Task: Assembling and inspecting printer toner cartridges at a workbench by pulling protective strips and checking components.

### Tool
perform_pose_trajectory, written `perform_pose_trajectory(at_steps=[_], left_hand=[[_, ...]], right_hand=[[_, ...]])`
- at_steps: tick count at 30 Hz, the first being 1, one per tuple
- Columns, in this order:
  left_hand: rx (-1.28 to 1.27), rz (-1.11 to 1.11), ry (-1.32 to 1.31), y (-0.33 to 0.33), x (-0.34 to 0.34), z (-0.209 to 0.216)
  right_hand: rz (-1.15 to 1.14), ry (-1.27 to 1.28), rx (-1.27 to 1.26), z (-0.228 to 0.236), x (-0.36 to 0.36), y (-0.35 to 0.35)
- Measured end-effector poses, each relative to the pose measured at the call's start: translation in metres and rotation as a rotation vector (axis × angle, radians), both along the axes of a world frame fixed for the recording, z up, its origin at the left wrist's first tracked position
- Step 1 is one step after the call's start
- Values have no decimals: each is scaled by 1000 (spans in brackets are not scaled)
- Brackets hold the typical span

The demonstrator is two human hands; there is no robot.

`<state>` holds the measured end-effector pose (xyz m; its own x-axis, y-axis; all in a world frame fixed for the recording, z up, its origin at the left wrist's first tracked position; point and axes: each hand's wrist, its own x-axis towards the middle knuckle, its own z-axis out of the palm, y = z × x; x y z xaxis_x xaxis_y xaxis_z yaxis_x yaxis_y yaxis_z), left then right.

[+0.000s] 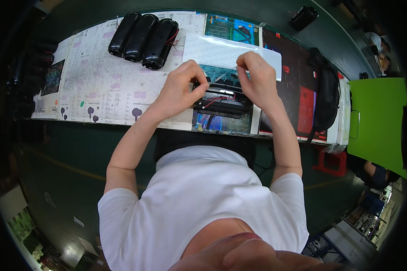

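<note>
A black plastic housing (222, 107) lies open on the bench in front of me, with thin red and black wires and a small white connector at its near side. My left hand (184, 87) is at its left end, thumb and forefinger pinched together. My right hand (257, 80) hovers over its far right end, also pinched. Whatever the fingertips hold is too small to make out. A thin pale line runs across the housing between the hands; I cannot tell whether it is a strip or the housing's edge. Just beyond lies a glossy white sheet (212, 49).
Three black rounded units (142, 40) with red wires lie at the back left. More dark units (31, 81) are stacked at the far left. A black bag-like object (326, 92) rests on the right, near a green panel (377, 119). A red stool (332, 161) stands below.
</note>
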<state>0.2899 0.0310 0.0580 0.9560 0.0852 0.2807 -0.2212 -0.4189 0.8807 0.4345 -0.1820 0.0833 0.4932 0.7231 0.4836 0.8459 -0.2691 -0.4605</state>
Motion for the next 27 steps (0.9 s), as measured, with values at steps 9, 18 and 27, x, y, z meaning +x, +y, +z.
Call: perform_pose_trajectory(at_steps=[9, 18, 27], left_hand=[[-99, 86, 65, -9, -70, -8], [396, 302, -112, -44, -50, 1], [199, 170, 172, -30, -36, 22]], right_hand=[[124, 371, 12, 24, -80, -46], [-82, 52, -10, 6, -83, -49], [-108, 204, -111, 18, -73, -47]])
